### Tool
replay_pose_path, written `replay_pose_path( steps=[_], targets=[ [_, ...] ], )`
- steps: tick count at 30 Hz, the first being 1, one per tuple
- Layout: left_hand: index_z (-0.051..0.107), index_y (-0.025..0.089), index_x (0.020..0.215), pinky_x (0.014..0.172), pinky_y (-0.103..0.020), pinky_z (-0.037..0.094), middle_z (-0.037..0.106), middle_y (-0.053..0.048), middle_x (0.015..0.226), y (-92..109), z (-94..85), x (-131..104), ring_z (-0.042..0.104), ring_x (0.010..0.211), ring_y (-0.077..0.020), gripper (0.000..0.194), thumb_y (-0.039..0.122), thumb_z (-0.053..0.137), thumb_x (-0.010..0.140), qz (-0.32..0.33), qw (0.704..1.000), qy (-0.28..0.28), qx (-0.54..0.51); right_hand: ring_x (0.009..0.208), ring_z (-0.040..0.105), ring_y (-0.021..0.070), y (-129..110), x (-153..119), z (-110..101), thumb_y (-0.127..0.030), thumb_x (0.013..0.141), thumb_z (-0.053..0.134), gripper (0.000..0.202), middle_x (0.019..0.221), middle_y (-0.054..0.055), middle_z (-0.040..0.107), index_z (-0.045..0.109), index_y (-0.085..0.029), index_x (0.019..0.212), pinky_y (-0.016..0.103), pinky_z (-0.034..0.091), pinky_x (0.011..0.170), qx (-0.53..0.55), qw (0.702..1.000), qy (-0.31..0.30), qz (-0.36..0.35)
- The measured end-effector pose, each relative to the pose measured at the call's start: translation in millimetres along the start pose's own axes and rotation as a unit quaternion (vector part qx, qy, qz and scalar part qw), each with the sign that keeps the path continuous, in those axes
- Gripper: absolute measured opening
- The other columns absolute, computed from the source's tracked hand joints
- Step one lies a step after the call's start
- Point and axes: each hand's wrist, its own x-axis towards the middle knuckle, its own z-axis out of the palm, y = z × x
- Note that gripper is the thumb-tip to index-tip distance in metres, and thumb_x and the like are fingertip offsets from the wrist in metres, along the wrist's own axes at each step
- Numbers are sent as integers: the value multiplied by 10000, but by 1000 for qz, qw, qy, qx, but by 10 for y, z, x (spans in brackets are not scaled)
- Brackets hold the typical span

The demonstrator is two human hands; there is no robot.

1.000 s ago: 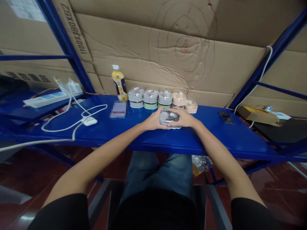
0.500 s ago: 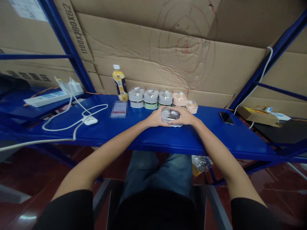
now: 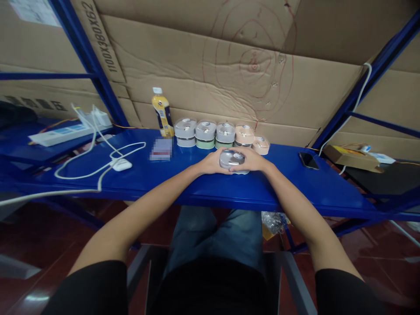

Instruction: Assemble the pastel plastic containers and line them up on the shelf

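A grey box with a clear lid (image 3: pixel 231 159) is held between both my hands over the blue table (image 3: pixel 210 190). My left hand (image 3: pixel 212 162) wraps round its left side and my right hand (image 3: pixel 253 159) its right side, fingers closed on it. A pale edge shows beneath it at the lower right. Just behind stand similar two-layer boxes in a row: a grey one (image 3: pixel 185 128), a grey one with a green base (image 3: pixel 205 130), another of that kind (image 3: pixel 225 132), a peach one (image 3: pixel 244 134) and a low peach one (image 3: pixel 261 145).
Left of the row are a yellow bottle (image 3: pixel 162 113) and a blurred card (image 3: pixel 162 148). White cables with a charger (image 3: pixel 121 164) and a power strip (image 3: pixel 65 134) lie farther left. A phone (image 3: pixel 309 160) and an open carton (image 3: pixel 354 158) are at right. Cardboard stands behind.
Both hands still hold the grey box in nearly the same place. The whole view has shifted slightly; glare on the box's lid looks different.
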Motion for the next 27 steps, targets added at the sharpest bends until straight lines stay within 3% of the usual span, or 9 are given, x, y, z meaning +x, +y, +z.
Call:
replay_pose_path(
  steps=[6, 11, 14, 20, 27],
  targets=[
    [470, 179, 1554, 1155, -609, 519, 692, -214, 1442, -90, -12, -45, 662, 1366, -452, 1188, 653, 985, 594, 0, 1000, 5, 23, 1378, 636, 463, -40, -340, 20, -751, 741, 881, 1121, 1501, 160, 641, 459, -317, 1685, 640, 536, 1151, -48, 998, -8, 33],
    [539, 177, 1495, 1150, -598, 526, 734, -196, 1375, -109, -10, -61, 694, 1324, -421, 891, 614, 855, 785, 14, 998, 10, 61, 1244, 683, 508, -152, -859, -48, -856, 851, 711, 1009, 1316, 211, 685, 484, -299, 1661, 649, 586, 1034, -143, 978, 42, 146],
    [577, 158, 1474, 1182, -605, 508, 713, -213, 1422, -66, 27, -34, 683, 1345, -428, 863, 619, 838, 792, 17, 997, 8, 79, 1164, 710, 499, -168, -998, -127, -883, 858, 668, 1016, 1231, 216, 700, 495, -277, 1655, 640, 592, 997, -158, 968, 50, 186],
    [613, 152, 1463, 1214, -569, 504, 699, -206, 1487, 3, 63, -10, 672, 1393, -406, 796, 611, 797, 840, 46, 996, -18, 73, 1179, 721, 504, -260, -702, -222, -863, 889, 636, 990, 1348, 257, 697, 499, -239, 1645, 631, 581, 978, -168, 955, 69, 232],
    [496, 160, 1557, 1244, -542, 474, 697, -181, 1517, 2, 56, -32, 645, 1444, -376, 839, 533, 788, 865, 28, 996, -28, 78, 1249, 704, 478, -640, -266, -94, -826, 890, 637, 943, 1349, 295, 725, 604, -114, 1507, 553, 576, 972, -229, 907, 13, 353]
  ],
)
